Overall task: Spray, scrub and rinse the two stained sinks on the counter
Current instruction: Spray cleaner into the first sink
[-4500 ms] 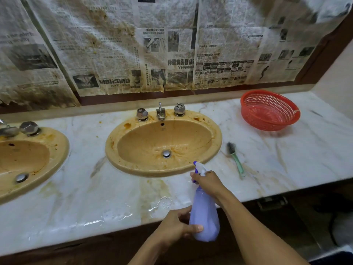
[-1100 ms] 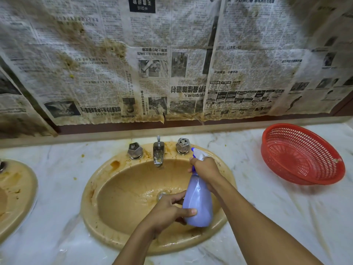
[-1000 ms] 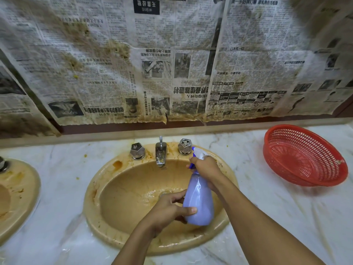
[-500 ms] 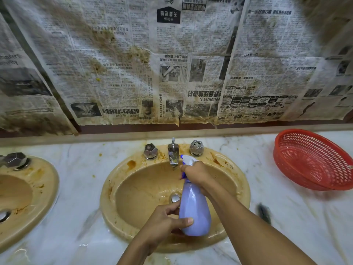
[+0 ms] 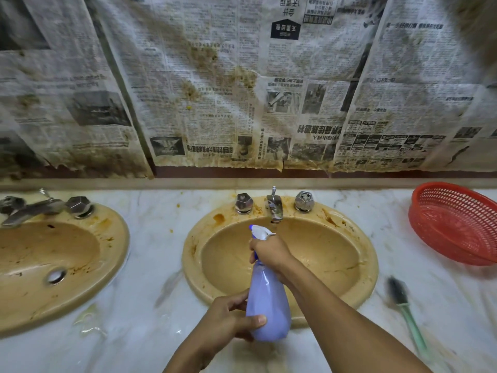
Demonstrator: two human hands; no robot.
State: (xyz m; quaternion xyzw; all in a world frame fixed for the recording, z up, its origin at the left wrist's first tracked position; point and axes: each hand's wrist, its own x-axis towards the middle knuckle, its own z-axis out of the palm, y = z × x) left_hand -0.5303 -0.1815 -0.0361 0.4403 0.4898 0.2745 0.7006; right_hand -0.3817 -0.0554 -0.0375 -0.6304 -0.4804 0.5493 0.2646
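Head view: 2 yellow sinks sit in the marble counter (image 5: 156, 251). The right sink (image 5: 322, 254) is straight ahead and the left sink (image 5: 67, 251) runs off the left edge. Both are brown-stained on rim and bowl.

The spray bottle (image 5: 267, 300) stands upright over the near rim of the right sink, its nozzle turned toward the far left. I judge that aim the main risk: spray could drift onto the counter between the 2 sinks and miss the stains. The counter near the person looks wet, so a slick bottle might also slip into the bowl.

The right hand (image 5: 270, 251) is closed round the bottle's neck, fingers curled at the trigger. I cannot tell whether the trigger is squeezed. The left hand (image 5: 228, 319) grips the bottle's base, thumb across its front.

A brush (image 5: 403, 305) lies untouched right of the sink, and a red basket (image 5: 457, 224) sits far right.
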